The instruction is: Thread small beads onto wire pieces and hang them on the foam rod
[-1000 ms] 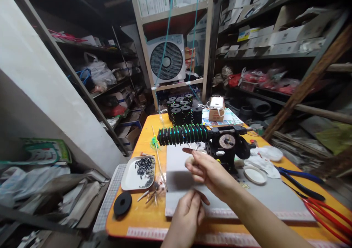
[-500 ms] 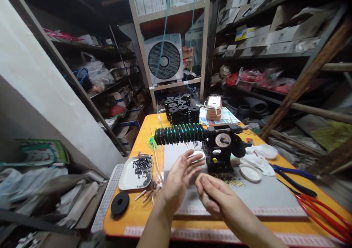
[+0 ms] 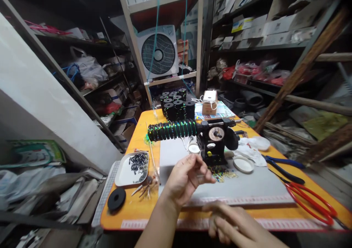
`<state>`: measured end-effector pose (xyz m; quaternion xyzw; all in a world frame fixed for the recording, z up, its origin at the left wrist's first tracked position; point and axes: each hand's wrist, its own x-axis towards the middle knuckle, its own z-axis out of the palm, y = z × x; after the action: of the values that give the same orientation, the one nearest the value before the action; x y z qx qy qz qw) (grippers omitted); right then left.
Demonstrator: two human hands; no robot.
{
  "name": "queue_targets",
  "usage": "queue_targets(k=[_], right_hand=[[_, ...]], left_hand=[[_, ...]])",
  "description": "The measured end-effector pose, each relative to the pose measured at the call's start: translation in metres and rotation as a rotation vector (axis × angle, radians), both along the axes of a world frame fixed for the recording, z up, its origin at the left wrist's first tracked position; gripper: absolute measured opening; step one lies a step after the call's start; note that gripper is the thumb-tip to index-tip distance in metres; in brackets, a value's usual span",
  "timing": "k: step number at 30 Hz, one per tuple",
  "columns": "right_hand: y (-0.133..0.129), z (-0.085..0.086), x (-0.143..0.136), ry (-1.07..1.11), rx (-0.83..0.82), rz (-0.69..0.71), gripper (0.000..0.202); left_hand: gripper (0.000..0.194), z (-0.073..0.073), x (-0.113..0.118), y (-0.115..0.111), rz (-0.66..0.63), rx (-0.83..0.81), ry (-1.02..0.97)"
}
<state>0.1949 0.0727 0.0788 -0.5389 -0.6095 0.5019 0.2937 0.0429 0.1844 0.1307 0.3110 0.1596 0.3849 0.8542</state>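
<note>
My left hand is raised over the grey board, thumb and forefinger brought together in a pinch. Anything between those fingertips is too small to make out. Lower down, at the table's front edge, my right hand is smeared by motion, with its fingers partly bent. Beyond the left hand stands a black hand-cranked winding machine with a round dial. Its shaft carries a row of black discs wrapped with green and blue line. Small coloured and gold pieces lie at the machine's foot.
On the left are a white tray of small black parts and a black foam disc. Pliers and red-handled scissors lie at right. Stacked black spools and a small box stand behind.
My left hand has gone from spread fingers to a pinch. The right hand has dropped from beside it toward the table's front edge, and its closed fingers have loosened. The view has shifted slightly.
</note>
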Motion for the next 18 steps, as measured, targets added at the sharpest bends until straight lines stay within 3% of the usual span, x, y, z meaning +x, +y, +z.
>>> queue_targets(k=[4,7,9,14,18], right_hand=[[0.007,0.007,0.045,-0.268,0.262,-0.207,0.041],[0.021,0.024,0.073,-0.457,0.599,-0.41,0.032],[0.033,0.038,0.087,-0.52,0.69,-0.509,0.033],[0.077,0.059,0.106,-0.65,0.819,-0.548,0.051],[0.119,0.054,0.114,-0.768,0.864,-0.476,0.055]], left_hand=[[0.022,-0.01,-0.006,-0.007,-0.029,-0.004,0.043],[0.025,-0.02,-0.013,-0.017,-0.049,-0.022,0.083],[0.027,-0.026,-0.017,-0.025,-0.06,-0.036,0.101],[0.028,-0.035,-0.024,-0.039,-0.102,-0.074,0.096],[0.028,-0.038,-0.026,-0.044,-0.128,-0.097,0.1]])
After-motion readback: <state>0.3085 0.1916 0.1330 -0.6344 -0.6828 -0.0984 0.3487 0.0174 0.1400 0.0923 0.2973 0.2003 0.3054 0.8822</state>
